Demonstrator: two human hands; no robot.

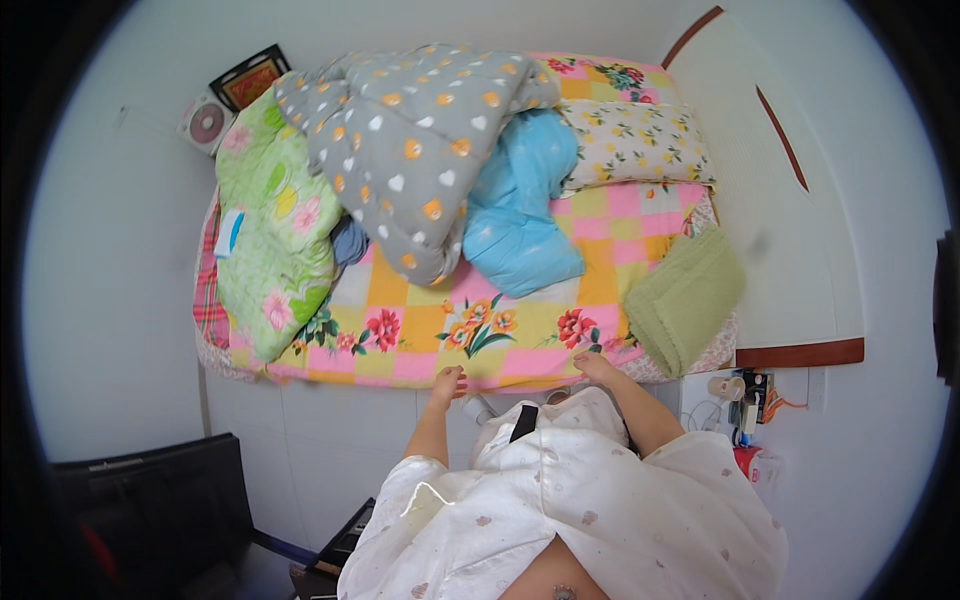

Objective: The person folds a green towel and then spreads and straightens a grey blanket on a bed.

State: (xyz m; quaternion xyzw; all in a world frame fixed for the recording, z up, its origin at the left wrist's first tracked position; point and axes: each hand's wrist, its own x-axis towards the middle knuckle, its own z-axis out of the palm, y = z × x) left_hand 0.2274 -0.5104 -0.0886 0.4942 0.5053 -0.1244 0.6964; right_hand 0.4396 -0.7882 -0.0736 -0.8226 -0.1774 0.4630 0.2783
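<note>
My left hand (450,383) hangs at the bed's near edge with its fingers apart and nothing in it. My right hand (595,367) is over the same edge, also holding nothing, its fingers loosely spread. Before me lies a checked, flower-printed bed sheet (517,358). A rumpled grey quilt (416,142) with hearts and bears is heaped at the back. Against its right side lies a crumpled light-blue cloth (525,210), and to its left a green floral blanket (277,232). A folded green towel-like cloth (686,300) sits right of my right hand.
A lemon-print pillow (637,146) lies by the padded headboard (795,247). A white-and-blue packet (229,234) rests on the green blanket. A small fan-like appliance (206,124) stands at the far left corner. Below right is a bedside surface (697,394) with a cup and cables; a black screen-like panel (157,510) stands lower left.
</note>
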